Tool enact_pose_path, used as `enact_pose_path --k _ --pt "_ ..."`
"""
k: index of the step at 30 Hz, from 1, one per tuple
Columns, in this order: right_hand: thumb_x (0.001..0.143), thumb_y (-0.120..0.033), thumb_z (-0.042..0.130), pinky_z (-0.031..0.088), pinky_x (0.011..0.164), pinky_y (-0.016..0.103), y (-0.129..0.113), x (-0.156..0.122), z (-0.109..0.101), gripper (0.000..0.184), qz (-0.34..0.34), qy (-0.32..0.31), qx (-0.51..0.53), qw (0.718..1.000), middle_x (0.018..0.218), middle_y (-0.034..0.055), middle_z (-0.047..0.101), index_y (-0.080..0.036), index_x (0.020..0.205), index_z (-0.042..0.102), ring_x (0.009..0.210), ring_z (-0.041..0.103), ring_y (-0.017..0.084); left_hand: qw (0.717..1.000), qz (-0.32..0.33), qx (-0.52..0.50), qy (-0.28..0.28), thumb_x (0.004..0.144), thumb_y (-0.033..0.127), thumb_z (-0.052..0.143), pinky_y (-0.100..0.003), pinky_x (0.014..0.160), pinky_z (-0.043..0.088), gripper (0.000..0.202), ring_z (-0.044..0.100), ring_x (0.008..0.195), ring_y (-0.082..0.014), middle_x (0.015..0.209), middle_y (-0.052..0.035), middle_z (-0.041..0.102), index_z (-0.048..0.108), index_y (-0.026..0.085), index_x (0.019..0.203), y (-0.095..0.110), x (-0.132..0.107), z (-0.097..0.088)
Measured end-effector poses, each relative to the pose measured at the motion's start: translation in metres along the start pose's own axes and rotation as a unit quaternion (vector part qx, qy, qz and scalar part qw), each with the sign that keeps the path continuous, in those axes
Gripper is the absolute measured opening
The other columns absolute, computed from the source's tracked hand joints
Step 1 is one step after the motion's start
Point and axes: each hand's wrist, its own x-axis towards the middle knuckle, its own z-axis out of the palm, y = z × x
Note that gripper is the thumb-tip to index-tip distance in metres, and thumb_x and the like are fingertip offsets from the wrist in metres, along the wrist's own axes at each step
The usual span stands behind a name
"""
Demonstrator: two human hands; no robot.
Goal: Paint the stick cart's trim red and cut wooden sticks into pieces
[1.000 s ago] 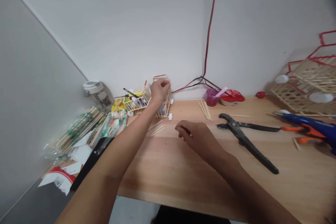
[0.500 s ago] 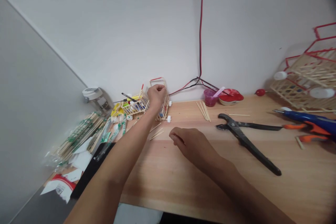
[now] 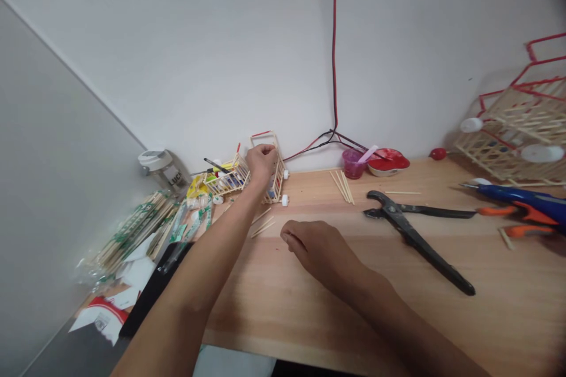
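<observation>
My left hand [image 3: 262, 164] is closed in a pinch in front of a small cart [image 3: 277, 179] built of thin wooden sticks, with white wheels and a partly red handle. Whether the fingertips grip anything, or touch the cart, I cannot make out. Lower and to the right, my right hand [image 3: 315, 242] hovers over the wooden table with its fingers curled together; anything inside is hidden. Between the hands and a little left lie a few loose sticks [image 3: 262, 227]. Left of the cart, a stick basket [image 3: 227, 179] holds a black pen and colourful small items.
Black pliers [image 3: 402, 230] lie at right, near a blue and orange tool [image 3: 517, 200]. A purple cup [image 3: 354, 165] and a red-filled dish [image 3: 388, 162] stand by the wall. Larger stick carts [image 3: 508, 129] occupy the far right. Bundled sticks [image 3: 132, 227] and a jar [image 3: 165, 171] are at left.
My right hand has shifted slightly left and down. My left hand stays at the cart, almost unmoved. The view has moved a little.
</observation>
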Motion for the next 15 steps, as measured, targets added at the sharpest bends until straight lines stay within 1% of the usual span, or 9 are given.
enact_pose_path --k 3,5,7,11,13,15 --pt "0.093 -0.022 0.041 0.030 0.059 0.026 0.005 0.001 0.000 0.025 0.016 0.032 0.031 0.999 0.073 0.0039 0.067 -0.018 0.075 0.058 0.066 0.058 0.016 0.999 -0.007 -0.032 -0.022 0.066 0.020 0.063 -0.024 0.061 0.045 0.009 0.060 0.063 -0.0137 0.068 -0.0017 0.066 0.068 0.015 0.071 0.007 -0.002 -0.004" --pt "0.093 -0.023 0.042 0.033 0.062 0.026 0.010 0.002 -0.001 0.024 0.031 0.079 0.065 0.994 0.075 0.0034 0.068 -0.019 0.077 0.059 0.068 0.059 0.016 0.997 -0.015 -0.056 -0.050 0.067 0.023 0.063 -0.024 0.059 0.045 0.009 0.059 0.061 -0.0125 0.066 -0.0011 0.065 0.066 0.015 0.071 0.015 -0.007 -0.010" --pt "0.092 -0.023 0.044 0.035 0.064 0.026 0.015 0.003 -0.003 0.022 0.041 0.130 0.099 0.986 0.076 0.0021 0.068 -0.020 0.080 0.061 0.069 0.060 0.016 0.989 -0.037 -0.102 -0.096 0.067 0.026 0.066 -0.024 0.057 0.045 0.012 0.058 0.060 -0.0120 0.065 -0.0010 0.064 0.065 0.015 0.070 0.024 -0.016 -0.017" --pt "0.090 -0.026 0.046 0.038 0.065 0.026 0.026 0.006 -0.010 0.019 0.061 0.232 0.142 0.960 0.078 0.0011 0.069 -0.022 0.085 0.065 0.070 0.060 0.016 0.949 -0.089 -0.215 -0.211 0.061 0.030 0.075 -0.022 0.058 0.044 0.021 0.060 0.063 -0.0112 0.067 -0.0016 0.063 0.064 0.014 0.069 0.040 -0.038 -0.034" --pt "0.089 -0.027 0.048 0.039 0.065 0.027 0.030 0.007 -0.014 0.019 0.074 0.284 0.146 0.945 0.079 0.0022 0.068 -0.021 0.084 0.065 0.070 0.059 0.016 0.932 -0.103 -0.235 -0.257 0.060 0.031 0.077 -0.021 0.059 0.043 0.024 0.060 0.064 -0.0105 0.069 -0.0022 0.064 0.063 0.014 0.070 0.046 -0.048 -0.042" --pt "0.088 -0.030 0.050 0.040 0.065 0.027 0.033 0.008 -0.017 0.019 0.081 0.320 0.158 0.930 0.079 0.0031 0.067 -0.020 0.083 0.065 0.069 0.058 0.016 0.913 -0.115 -0.249 -0.302 0.061 0.031 0.078 -0.021 0.059 0.043 0.026 0.058 0.062 -0.0088 0.071 -0.0024 0.065 0.063 0.013 0.072 0.051 -0.057 -0.051"
